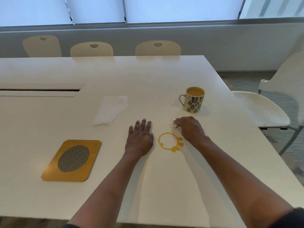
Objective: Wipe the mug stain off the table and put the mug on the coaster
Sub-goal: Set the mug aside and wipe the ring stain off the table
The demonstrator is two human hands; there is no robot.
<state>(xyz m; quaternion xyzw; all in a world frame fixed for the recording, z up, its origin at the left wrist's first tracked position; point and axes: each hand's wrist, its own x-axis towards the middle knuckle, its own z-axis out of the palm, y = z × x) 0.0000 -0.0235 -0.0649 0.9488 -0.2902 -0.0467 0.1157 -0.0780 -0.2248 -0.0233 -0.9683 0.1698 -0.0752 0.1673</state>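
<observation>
Right now my left hand (139, 139) lies flat on the white surface (164, 76), fingers spread, holding nothing. It sits just left of the stain (170, 142), an orange-yellow ring with a few blobs on its right side. My right hand (189, 129) is curled around a small crumpled wad of tissue (172, 123), pinched at the fingertips and resting just beyond the ring's upper right, near it but not on it.

The mug (194, 100) stands upright farther back and to the right, well apart from the coaster (70, 160). It is cream with dark leaf sprigs, its handle points left, and it is nearly full of a tan drink. No writing or brand shows on it.

The coaster, a yellow rounded rectangle with a woven mesh oval in its middle, lies to the left of my left arm, bare. A flat white napkin (111, 110) lies beyond it, toward the middle. White perforated chairs (158, 48) stand along the far side and at the right.
</observation>
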